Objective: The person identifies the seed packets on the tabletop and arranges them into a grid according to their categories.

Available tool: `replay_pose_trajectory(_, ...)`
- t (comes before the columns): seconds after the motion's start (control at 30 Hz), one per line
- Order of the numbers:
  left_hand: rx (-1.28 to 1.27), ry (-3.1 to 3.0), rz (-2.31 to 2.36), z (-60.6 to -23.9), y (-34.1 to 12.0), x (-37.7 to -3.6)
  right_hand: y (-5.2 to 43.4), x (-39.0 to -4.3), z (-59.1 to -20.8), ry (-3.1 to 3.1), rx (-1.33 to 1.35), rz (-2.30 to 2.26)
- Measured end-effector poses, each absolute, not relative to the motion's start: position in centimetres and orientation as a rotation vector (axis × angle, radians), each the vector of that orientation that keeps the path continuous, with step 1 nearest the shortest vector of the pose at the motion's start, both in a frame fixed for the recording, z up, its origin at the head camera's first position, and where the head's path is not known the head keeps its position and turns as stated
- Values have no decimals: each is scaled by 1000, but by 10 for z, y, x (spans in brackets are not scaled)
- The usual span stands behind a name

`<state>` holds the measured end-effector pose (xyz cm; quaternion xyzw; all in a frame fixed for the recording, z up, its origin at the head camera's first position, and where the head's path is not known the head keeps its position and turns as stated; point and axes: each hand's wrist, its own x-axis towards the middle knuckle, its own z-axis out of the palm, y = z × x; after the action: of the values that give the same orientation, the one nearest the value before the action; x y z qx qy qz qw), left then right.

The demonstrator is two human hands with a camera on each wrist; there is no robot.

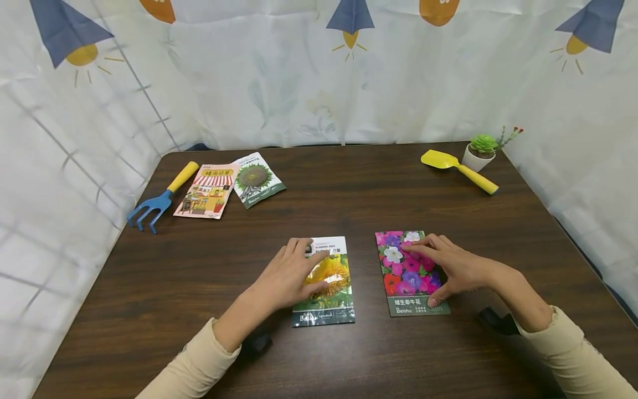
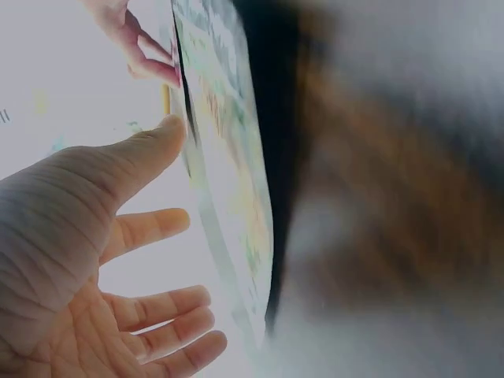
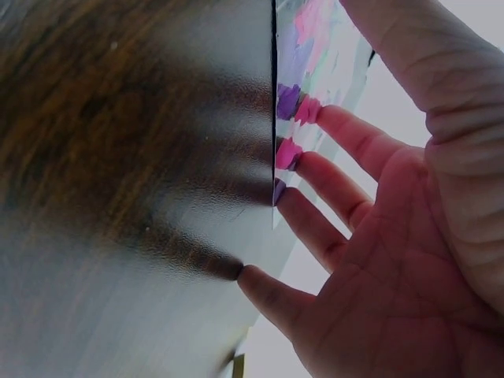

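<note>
Two seed packets lie face up near the middle of the brown table. My left hand [image 1: 285, 275] is over the left packet [image 1: 336, 277], which has a yellow flower and a dark green bottom band. In the left wrist view its fingers [image 2: 161, 307] are spread, with the thumb tip close to the packet's face. On the right packet [image 1: 404, 266], printed with pink, purple and red flowers, my right hand [image 1: 461, 267] rests its fingertips. The right wrist view shows those fingers [image 3: 335, 189] extended to the packet, the little fingertip on the table beside it.
At the back left lie a pink packet [image 1: 209, 191], a white packet [image 1: 256, 180] with a green flower head, and a blue hand fork [image 1: 159, 202] with yellow handle. Back right, a yellow trowel [image 1: 461, 166] lies against a small potted plant [image 1: 478, 158]. Patterned curtains [image 1: 299, 83] hang behind.
</note>
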<state>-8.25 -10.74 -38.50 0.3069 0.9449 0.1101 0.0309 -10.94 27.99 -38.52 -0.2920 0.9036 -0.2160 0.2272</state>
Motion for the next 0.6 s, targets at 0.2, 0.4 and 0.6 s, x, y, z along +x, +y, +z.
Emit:
replay_pose_trajectory(0.2, 886, 2926, 339, -382, -117, -88, 280, -109, -387, 2495, -830, -598)
replay_pose_trajectory(0.4, 831, 2951, 373, -382, -126, -95, 280, -108, -387, 2496, -836, -602)
replay_pose_trajectory(0.6, 800, 2973, 439, -385, -138, -105, 280, -107, -386, 2507, -867, -606)
